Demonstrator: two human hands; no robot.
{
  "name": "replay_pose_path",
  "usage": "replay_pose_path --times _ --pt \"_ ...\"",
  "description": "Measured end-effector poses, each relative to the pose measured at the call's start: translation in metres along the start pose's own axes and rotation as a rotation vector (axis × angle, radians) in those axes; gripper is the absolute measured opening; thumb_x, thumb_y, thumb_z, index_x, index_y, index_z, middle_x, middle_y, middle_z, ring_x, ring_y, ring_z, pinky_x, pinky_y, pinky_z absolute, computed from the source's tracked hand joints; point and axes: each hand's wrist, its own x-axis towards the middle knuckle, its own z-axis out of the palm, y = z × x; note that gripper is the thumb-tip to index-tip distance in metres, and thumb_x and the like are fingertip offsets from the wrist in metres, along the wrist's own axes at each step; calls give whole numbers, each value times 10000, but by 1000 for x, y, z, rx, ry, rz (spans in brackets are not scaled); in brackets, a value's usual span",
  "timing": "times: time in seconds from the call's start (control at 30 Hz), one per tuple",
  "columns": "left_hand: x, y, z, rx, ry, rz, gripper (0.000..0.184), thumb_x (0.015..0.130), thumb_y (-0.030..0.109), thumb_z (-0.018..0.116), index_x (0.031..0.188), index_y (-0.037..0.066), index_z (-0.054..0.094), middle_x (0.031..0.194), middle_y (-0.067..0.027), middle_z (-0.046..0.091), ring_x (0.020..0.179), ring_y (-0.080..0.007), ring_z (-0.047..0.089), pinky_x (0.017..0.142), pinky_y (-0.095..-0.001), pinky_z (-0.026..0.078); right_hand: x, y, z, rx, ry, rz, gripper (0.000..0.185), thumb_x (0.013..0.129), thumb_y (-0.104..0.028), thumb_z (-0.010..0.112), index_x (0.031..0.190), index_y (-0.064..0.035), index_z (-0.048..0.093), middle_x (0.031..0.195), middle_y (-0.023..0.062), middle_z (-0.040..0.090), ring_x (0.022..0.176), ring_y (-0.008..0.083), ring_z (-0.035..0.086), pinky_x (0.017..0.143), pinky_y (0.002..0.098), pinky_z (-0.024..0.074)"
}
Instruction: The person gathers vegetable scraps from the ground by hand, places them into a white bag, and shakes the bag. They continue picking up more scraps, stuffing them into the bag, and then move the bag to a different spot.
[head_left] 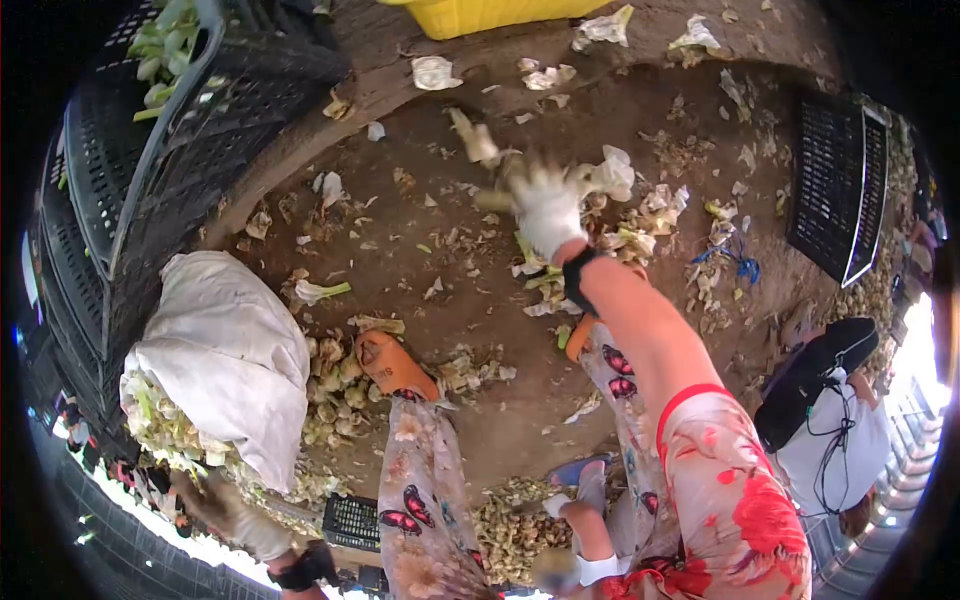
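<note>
Right hand (547, 208), white-gloved, extended over the dirt floor (430, 225); fingers blurred, cannot tell if spread or pinching. Blurred pale piece (475, 138) just beyond the fingertips, contact unclear. Left hand (240, 522), gloved, lower left, nearest the pale bulbs (170, 415) at the mouth of the white sack (225, 350); its fingers smeared too, grip cannot be told. More bulbs between sack and orange footwear (392, 365).

Edges: stacked black crates (170, 160) wall the left, tilted black crate (835, 190) the right, earthen ledge (750, 40) with yellow tub (490, 15) at the far side. Reaching room is the peel-strewn floor between, widest past the feet. Sack narrows the left side; another person (835, 435) sits near the right edge.

Writing: dark lettering on orange footwear, not surely readable; no other text legible
</note>
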Motion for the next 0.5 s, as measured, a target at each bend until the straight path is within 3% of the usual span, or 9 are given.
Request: replay_pose_path --times 0.07,0.13,0.2,0.23,0.27,0.33,0.37,0.47,0.5 --pt "-21 29 42 74 -273 144 496 800 182 565 1228 15 379 1296 -171 348 1188 -268 346 965 -330 350 -41 11 27 44 -8 -233 530 782 -263 513 1283 -186 360 1384 116 211 1278 291 200 975 587 156" --pt "-54 63 108 -219 -536 240 486 775 81 563 1220 3 384 1313 -171 324 1203 -279 329 981 -338 328 -78 33 -2 59 -357 -285 511 767 -243 516 1261 -189 397 1377 113 235 1280 284 192 999 548 148" --pt "-75 129 180 -154 -672 387 398 721 -10 591 1100 79 511 1243 -132 422 1145 -310 402 928 -461 359 -94 71 -36 333 -148 -286 348 703 -150 546 1049 -114 562 1155 163 472 1077 299 444 888 413 378" --pt "-81 124 216 92 -652 810 378 710 10 622 1061 94 514 1246 -147 412 1168 -333 368 956 -435 330 -84 92 -42 229 -325 -51 296 695 -84 547 990 -71 573 1011 139 542 901 264 527 741 337 464" --pt "-96 118 252 -69 -748 528 339 738 57 605 1055 106 495 1245 -148 412 1190 -316 349 968 -442 304 -81 126 -23 333 -200 122 315 724 -121 534 1036 -77 545 1007 144 552 890 257 537 742 335 464" --pt "-119 79 316 31 -936 -268 728 806 503 471 1353 134 160 1327 -139 322 1203 -264 328 892 -447 384 -76 213 26 613 80 455 362 783 -194 509 1128 -90 488 998 155 572 869 243 558 742 330 463" --pt "-141 79 329 -111 -976 -726 743 785 609 388 1353 189 157 1350 -125 269 1188 -303 335 870 -488 391 -68 244 52 703 154 567 389 812 -231 497 1175 -96 460 994 161 583 859 236 568 742 328 463" --pt "-189 77 361 -72 -1079 -1130 695 799 617 335 1339 199 204 1355 -109 247 1185 -326 327 859 -558 368 -57 226 74 1296 264 577 401 835 -289 471 1183 -91 464 867 179 609 765 253 597 696 331 472" --pt "-202 89 362 -205 -1131 -1167 690 799 618 333 1332 196 216 1358 -110 236 1183 -324 329 858 -559 369 -57 205 78 1192 85 559 364 828 -270 478 1141 -83 489 855 173 605 741 269 595 677 347 476"
